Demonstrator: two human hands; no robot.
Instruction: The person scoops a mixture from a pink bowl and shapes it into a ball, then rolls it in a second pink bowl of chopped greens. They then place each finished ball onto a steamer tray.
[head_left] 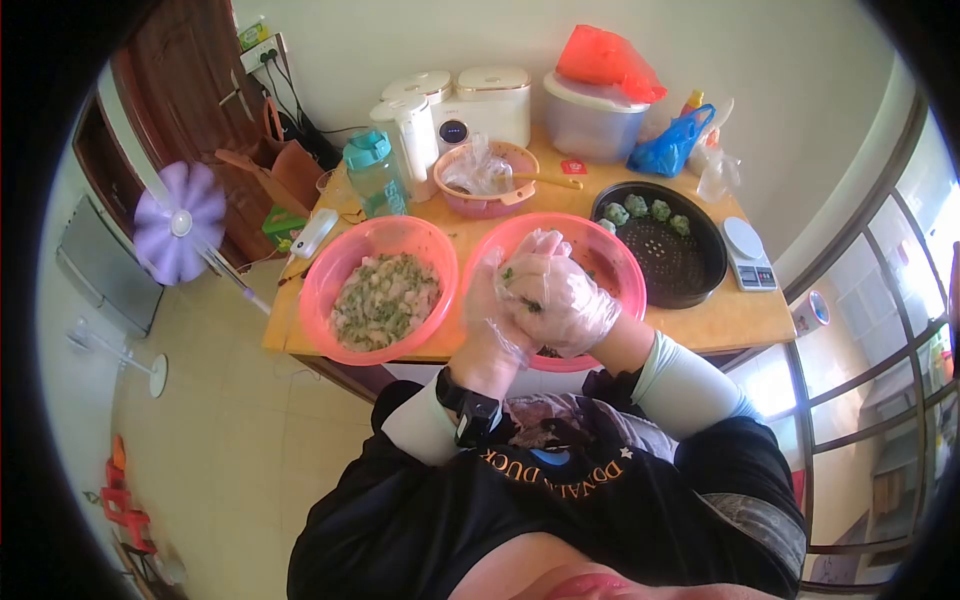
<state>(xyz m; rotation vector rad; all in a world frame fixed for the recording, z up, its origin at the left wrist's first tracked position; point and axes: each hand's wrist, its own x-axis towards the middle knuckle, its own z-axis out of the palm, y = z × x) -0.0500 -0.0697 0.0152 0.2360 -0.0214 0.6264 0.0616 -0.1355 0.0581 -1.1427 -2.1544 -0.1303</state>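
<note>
Gloved left hand (495,312) and right hand (572,300) pressed together over a pink bowl (624,258); chopped mixture (385,302) lies at nine o'clock, black pan (668,262) at two. Palm contents hidden.

Home kitchen: pink bowls (325,272), scale (745,248)

- Front left on the worktop (745,322): left basin (315,275), mixture (385,305) inside
- Right of it: right basin (637,282), beneath the hands (568,302)
- Further right: pan (675,268) with balls (660,210) inside, then scale (752,258)
- Behind the basins: bowl (485,205)
</note>
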